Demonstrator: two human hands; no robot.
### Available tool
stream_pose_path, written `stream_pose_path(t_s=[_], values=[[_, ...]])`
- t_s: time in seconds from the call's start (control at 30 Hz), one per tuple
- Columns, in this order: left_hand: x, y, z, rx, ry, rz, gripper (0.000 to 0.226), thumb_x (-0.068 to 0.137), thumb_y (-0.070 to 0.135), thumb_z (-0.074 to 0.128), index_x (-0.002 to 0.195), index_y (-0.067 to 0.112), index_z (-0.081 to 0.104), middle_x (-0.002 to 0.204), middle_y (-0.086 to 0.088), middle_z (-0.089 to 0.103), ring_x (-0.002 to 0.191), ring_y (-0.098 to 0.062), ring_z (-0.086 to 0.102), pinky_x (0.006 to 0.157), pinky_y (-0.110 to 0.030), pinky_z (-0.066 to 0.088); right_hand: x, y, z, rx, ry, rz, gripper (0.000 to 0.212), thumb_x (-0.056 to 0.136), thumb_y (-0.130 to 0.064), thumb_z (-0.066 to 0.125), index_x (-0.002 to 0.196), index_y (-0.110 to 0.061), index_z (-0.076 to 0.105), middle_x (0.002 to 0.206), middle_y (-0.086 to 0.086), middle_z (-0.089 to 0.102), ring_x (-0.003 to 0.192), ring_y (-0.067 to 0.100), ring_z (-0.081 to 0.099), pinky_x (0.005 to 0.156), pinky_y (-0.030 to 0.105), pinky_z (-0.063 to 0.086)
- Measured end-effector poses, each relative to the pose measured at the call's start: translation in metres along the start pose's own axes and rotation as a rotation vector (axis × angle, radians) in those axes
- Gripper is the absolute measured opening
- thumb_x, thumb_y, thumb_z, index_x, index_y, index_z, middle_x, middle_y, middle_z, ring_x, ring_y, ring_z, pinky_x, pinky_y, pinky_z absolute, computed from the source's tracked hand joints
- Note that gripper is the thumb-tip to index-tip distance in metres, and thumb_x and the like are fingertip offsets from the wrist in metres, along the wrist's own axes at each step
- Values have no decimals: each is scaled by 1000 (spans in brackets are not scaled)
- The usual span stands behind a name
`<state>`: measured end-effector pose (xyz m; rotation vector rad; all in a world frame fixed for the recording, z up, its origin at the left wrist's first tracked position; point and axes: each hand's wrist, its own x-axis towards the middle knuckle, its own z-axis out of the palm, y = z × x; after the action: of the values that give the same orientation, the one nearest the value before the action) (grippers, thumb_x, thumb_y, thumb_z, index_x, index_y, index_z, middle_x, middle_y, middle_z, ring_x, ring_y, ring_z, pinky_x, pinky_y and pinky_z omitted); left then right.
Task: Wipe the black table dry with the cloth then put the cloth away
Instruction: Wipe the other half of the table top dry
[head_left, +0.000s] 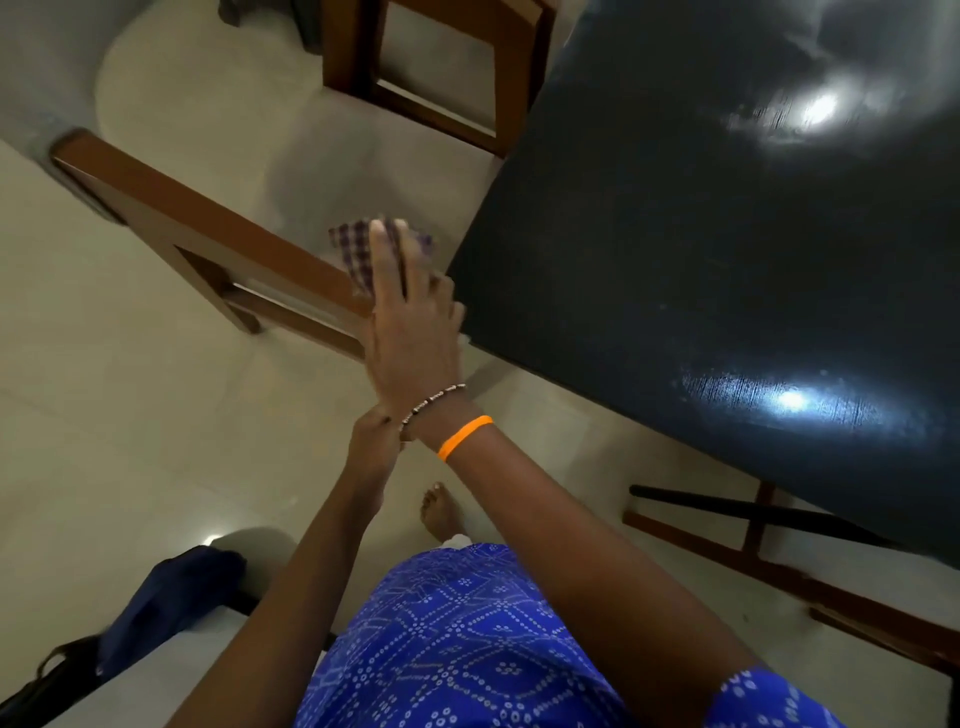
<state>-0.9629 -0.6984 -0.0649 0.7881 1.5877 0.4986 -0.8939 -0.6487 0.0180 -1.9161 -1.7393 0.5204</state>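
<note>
The glossy black table fills the right side, with light glare on its top. A checked purple-and-white cloth is off the table's left corner, over the top rail of a wooden chair. My right hand, with a bead bracelet and an orange band at the wrist, reaches forward with long fingers laid over the cloth and holds it. My left hand is raised against the underside of my right wrist; its fingers are mostly hidden.
A second wooden chair stands at the table's far left side. A dark blue bag lies on a white surface at the lower left. My bare foot is on the pale tiled floor. Table cross-bars show underneath at the right.
</note>
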Motion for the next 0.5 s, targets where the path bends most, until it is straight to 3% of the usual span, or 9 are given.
stream_pose_path(t_s=[0.07,0.1,0.17,0.23,0.37,0.5], values=[[-1,7,12,30,-58,57,29,92,-4,42,77,15,59,73,1,56,72,-16,51,62,-18,44,3,27,-3,-276,-37,94,66,89,-20,49,148,-20,19,156,11,17,130,40,31,96,53,36],[-1,8,19,60,-98,83,28,92,-4,41,79,13,59,75,0,57,73,-15,52,61,-15,45,4,45,-2,-378,-109,152,64,92,-27,46,148,-21,16,157,10,11,136,43,20,103,58,29],[-2,12,34,132,-170,117,22,93,-4,38,90,8,57,78,-1,57,71,-11,51,54,-5,43,7,74,2,-479,-277,186,64,94,-46,36,149,-23,11,159,7,0,141,45,-7,107,70,1],[-9,20,53,173,-238,109,20,94,-4,36,94,8,53,78,0,55,69,-9,50,49,-2,40,8,99,6,-491,-318,93,66,93,-56,32,149,-30,9,159,3,-3,141,43,-16,101,72,-13],[-25,27,88,300,-410,93,18,95,-3,34,98,3,51,78,0,52,68,-8,48,48,-2,39,7,135,-6,-416,-277,-26,61,92,-52,36,147,-37,15,159,-3,7,145,35,-7,110,67,0],[-40,24,124,474,-555,121,30,97,3,32,111,-5,58,97,-5,55,76,-2,49,55,2,39,-5,194,-41,-417,-145,124,59,91,-48,38,146,-38,20,158,-5,14,145,34,0,110,65,6]])
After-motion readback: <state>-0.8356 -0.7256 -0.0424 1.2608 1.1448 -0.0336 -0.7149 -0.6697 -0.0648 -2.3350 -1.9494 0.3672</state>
